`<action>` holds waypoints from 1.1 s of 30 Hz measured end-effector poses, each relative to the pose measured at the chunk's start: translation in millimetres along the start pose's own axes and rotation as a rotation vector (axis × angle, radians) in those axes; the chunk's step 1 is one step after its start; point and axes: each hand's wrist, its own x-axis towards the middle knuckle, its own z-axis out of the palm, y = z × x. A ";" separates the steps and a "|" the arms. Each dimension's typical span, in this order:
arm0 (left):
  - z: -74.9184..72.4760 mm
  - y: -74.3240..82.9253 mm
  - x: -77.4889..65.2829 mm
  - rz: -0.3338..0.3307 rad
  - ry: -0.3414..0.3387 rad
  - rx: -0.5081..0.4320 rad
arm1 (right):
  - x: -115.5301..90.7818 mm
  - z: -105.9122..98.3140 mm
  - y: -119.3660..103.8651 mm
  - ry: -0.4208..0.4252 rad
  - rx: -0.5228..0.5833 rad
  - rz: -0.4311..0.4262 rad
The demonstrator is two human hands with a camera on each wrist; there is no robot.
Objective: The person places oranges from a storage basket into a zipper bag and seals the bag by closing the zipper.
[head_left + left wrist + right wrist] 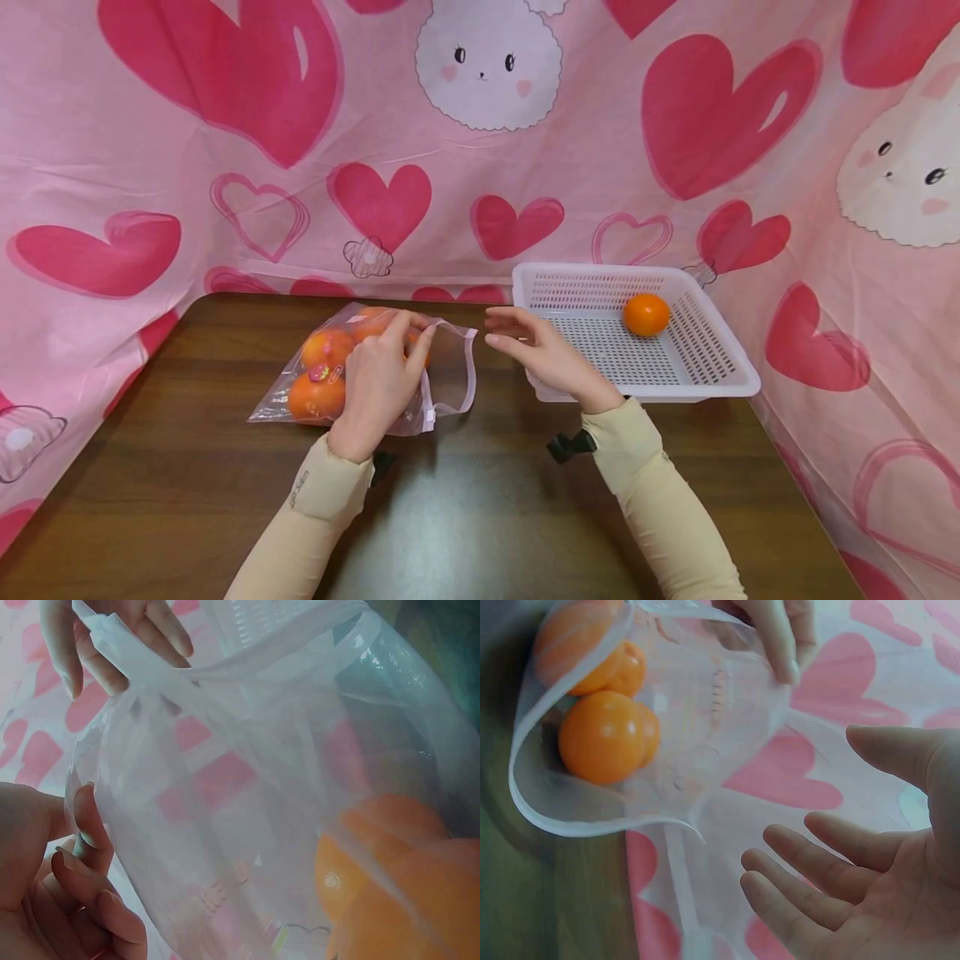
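On the left of the table lies a clear zip bag (453, 367) with a pale rim, its mouth gaping toward the right. Several oranges (318, 395) fill its far end; in the right wrist view oranges (604, 739) show through the mouth. My left hand (381, 371) pinches the bag's upper edge between thumb and fingers. Just beyond the mouth, my right hand (543, 354) hangs with fingers spread and nothing in them, in front of the white basket's left side. One orange (647, 315) sits inside that basket.
The white slotted plastic basket (720, 389) stands at the back right of the brown wooden table (480, 500). Pink cloth (450, 225) printed with hearts and white animal faces hangs behind and along both sides.
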 end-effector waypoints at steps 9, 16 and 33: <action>0.6 -0.6 -1.2 0.012 -0.003 0.014 | -6.8 -24.4 -2.5 0.076 -0.043 0.032; 1.0 -0.4 -2.3 0.019 0.003 0.012 | -9.8 -40.9 -4.9 0.118 -0.080 0.081; 0.4 1.6 -3.6 0.020 -0.020 -0.001 | -19.2 -75.8 -7.0 0.199 -0.116 0.180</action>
